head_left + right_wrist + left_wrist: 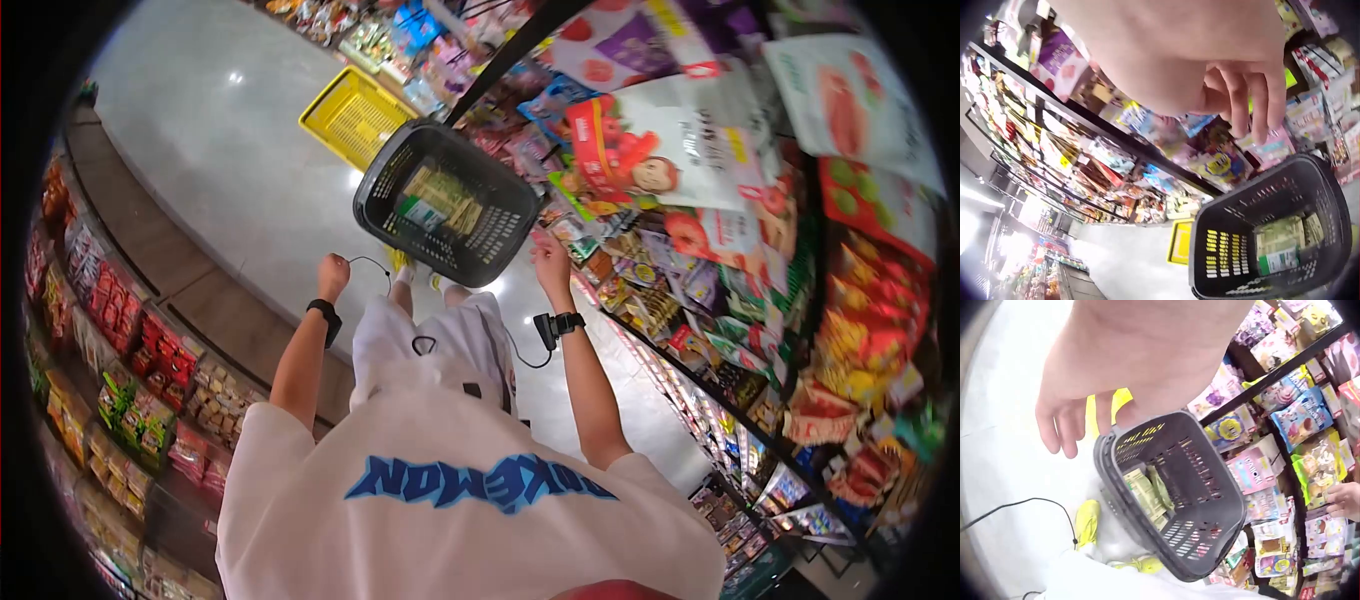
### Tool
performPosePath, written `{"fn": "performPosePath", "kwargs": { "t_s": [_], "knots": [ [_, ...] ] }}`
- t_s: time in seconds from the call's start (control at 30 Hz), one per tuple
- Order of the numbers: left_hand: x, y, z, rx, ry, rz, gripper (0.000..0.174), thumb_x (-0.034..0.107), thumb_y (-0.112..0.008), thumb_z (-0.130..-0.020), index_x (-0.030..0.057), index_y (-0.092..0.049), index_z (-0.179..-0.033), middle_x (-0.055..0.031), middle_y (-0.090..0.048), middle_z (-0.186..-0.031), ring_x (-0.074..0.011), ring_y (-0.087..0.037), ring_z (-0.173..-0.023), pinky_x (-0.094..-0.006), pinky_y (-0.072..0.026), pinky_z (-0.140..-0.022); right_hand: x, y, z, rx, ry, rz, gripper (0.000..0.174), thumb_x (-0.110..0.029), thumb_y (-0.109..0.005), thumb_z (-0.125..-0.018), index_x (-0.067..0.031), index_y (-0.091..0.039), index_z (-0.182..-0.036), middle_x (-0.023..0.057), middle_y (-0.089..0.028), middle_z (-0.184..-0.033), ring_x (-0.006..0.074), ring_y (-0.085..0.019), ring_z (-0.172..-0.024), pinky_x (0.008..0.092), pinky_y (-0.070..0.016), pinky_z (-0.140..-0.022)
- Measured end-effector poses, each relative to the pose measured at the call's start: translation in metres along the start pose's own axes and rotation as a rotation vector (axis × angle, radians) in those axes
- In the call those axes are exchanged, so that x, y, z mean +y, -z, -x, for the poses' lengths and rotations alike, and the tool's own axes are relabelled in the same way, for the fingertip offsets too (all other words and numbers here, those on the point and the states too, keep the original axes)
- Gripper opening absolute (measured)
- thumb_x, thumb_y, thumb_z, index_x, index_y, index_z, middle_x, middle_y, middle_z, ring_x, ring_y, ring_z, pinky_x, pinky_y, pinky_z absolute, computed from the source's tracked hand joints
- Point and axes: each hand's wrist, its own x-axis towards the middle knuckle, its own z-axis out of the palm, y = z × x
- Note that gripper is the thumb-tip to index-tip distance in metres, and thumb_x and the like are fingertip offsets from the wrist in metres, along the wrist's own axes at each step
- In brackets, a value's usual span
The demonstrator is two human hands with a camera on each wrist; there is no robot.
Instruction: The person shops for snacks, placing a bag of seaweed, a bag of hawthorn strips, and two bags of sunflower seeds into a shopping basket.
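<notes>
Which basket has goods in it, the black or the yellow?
The black basket, the nearer one: packets lie inside it. The yellow basket beyond shows only bare mesh.

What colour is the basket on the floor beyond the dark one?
The far basket is yellow, clearest in the head view.

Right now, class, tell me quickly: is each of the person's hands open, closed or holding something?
Left hand: open, fingers loosely curled above the black basket, holding nothing.
Right hand: open, empty, near the shelf packets.
</notes>
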Motion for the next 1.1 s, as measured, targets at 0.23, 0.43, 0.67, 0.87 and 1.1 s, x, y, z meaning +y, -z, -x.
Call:
{"fn": "performPosePath", "kwargs": {
  "t_s": [0.23,0.43,0.67,0.87,1.1],
  "knots": [
    [0.011,-0.063,-0.017,0.138,-0.091,-0.134,0.064,0.020,-0.069,-0.084,0.0147,-0.043,-0.143,-0.0269,-0.028,-0.153,-0.0485,-0.039,-0.131,-0.0513,-0.0368,-0.109,0.203,-0.182,-0.091,-0.474,-0.060,0.136,0.019,-0.010,-0.059,-0.088,-0.0060,-0.068,-0.104,0.0122,-0.071,-0.080,0.0194,-0.070,-0.068,0.0321,-0.0536,-0.062],
    [0.046,-0.146,-0.101,0.263,-0.408,-0.307,0.065,0.029,-0.069,-0.084,0.0122,-0.047,-0.143,-0.0376,-0.009,-0.155,-0.0597,-0.011,-0.141,-0.0571,-0.0190,-0.117,0.293,-0.305,-0.218,-0.668,0.134,0.377,0.018,-0.014,-0.057,-0.087,-0.0057,-0.072,-0.093,0.0157,-0.071,-0.089,0.0336,-0.068,-0.086,0.0424,-0.0526,-0.077],
    [0.036,-0.184,-0.113,0.288,-0.370,-0.295,0.060,0.031,-0.072,-0.080,0.0051,-0.058,-0.133,-0.0408,0.003,-0.155,-0.0660,0.003,-0.139,-0.0620,-0.0179,-0.115,0.462,-0.454,-0.322,-0.086,0.575,0.828,0.031,-0.025,-0.047,-0.095,-0.0111,-0.072,-0.106,0.0199,-0.068,-0.110,0.0365,-0.064,-0.106,0.0489,-0.0327,-0.109],
    [0.041,-0.175,-0.103,0.244,-0.385,-0.258,0.060,0.033,-0.075,-0.080,0.0004,-0.058,-0.128,-0.0366,0.001,-0.157,-0.0677,0.004,-0.138,-0.0591,-0.0258,-0.113,0.312,-0.390,-0.265,-0.444,0.228,0.477,0.030,-0.020,-0.049,-0.097,-0.0060,-0.071,-0.112,0.0193,-0.069,-0.109,0.0305,-0.066,-0.100,0.0373,-0.0518,-0.080],
    [0.049,-0.112,-0.074,-0.072,-0.181,0.527,0.058,0.032,-0.071,-0.089,0.0064,-0.051,-0.137,-0.0303,-0.044,-0.143,-0.0430,-0.041,-0.134,-0.0535,-0.0388,-0.105,0.089,-0.200,-0.108,-0.684,-0.191,-0.411,0.033,-0.020,-0.045,-0.105,-0.0014,-0.064,-0.125,0.0050,-0.066,-0.118,0.0123,-0.061,-0.106,0.0270,-0.0482,-0.093]
  ]
}}
